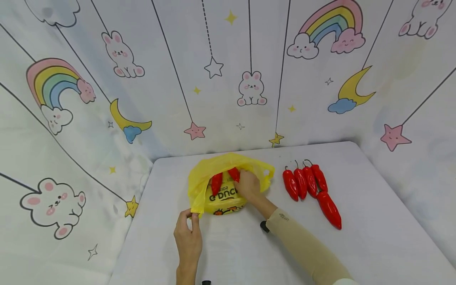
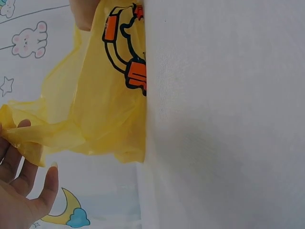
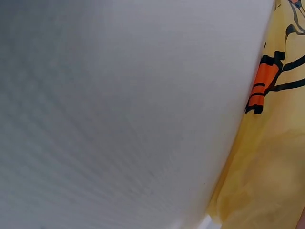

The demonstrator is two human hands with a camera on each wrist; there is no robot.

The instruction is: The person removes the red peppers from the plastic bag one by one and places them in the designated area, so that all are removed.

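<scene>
A yellow plastic bag [image 1: 199, 178] with dark print lies on the table, its mouth propped up toward me. My left hand [image 1: 189, 235] holds the near left edge of the bag. In the left wrist view, the fingers of that hand [image 2: 21, 191] lie behind a gathered strip of the yellow bag [image 2: 95, 114]. My right hand [image 1: 248, 185] reaches into the bag's mouth and grips a red chili pepper [image 1: 234, 174]; its fingertips are partly hidden. Another red chili pepper [image 1: 216, 184] shows at the opening, left of that hand. The right wrist view catches mostly table and the bag's side [image 3: 271, 176].
Right of the bag, several red chili peppers [image 1: 300, 183] lie side by side, and one more pepper [image 1: 329, 209] points toward me below them. A small black object [image 1: 264, 226] sits by the right forearm. A patterned cloth wall [image 1: 228, 130] rises behind the white table [image 1: 242, 253].
</scene>
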